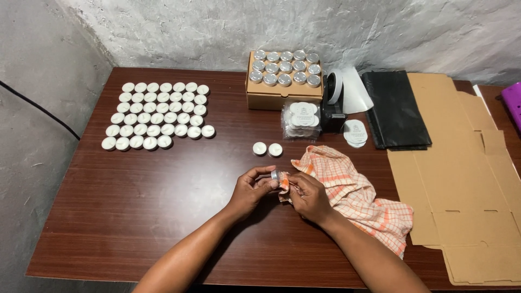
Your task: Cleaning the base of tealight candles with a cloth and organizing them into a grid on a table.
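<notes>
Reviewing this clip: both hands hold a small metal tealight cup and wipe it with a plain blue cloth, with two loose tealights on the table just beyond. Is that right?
Not quite. The head view shows the cloth is orange-and-white checked, not plain blue. The rest holds: the left hand and right hand hold a small metal tealight cup against it, with two loose tealights on the table just beyond.

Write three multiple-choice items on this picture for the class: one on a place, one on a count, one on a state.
1. Where is the big group of candles?
A. table's far left
B. in the box
C. on the cloth

2. How many loose candles lie just beyond the hands?
A. two
B. five
C. none

3. What does the left hand hold?
A. nothing
B. a small metal cup
C. a black bag

Key: 1 A, the rows sit far left; 2 A, a pair lies there; 3 B, fingers pinch the cup beside the cloth in the right hand.
</notes>
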